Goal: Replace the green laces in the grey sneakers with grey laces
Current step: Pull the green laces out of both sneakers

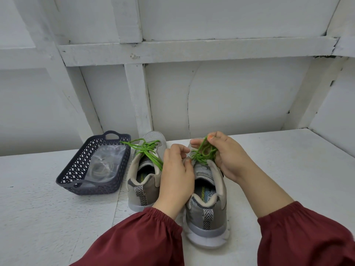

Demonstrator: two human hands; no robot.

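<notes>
Sneakers stand side by side on the white table (pixel 288 160), heels towards me and toes away, so each shoe's long axis runs near to far. I am working the right sneaker (pixel 208 200); the left sneaker (pixel 143 181) sits just beside it. The relation that matters: the green lace (pixel 201 155) is bunched over the throat of the right sneaker, just beyond the collar and directly between the two hands, and its run goes away from me towards the toe. The right hand (pixel 229 156) has the lace, fingers curled round a cluster of loops with one strand pinched up between thumb and forefinger. The left hand (pixel 175 175) lies across the collar, fingers curled down onto the tongue top and gripping the right sneaker there; whether a strand is also under those fingertips I cannot tell. I judge the next pull must come up and towards me, out of the top eyelets, while the left hand holds the shoe down.

The lace is thin, round, bright green cord, loose and tangled here. The second green lace (pixel 148 149) looks still threaded, its ends splayed over the left sneaker. Grey laces (pixel 99 169) lie coiled in a clear bag (pixel 113 152) inside the dark basket (pixel 76 187), well left of both hands, nearer the left one
</notes>
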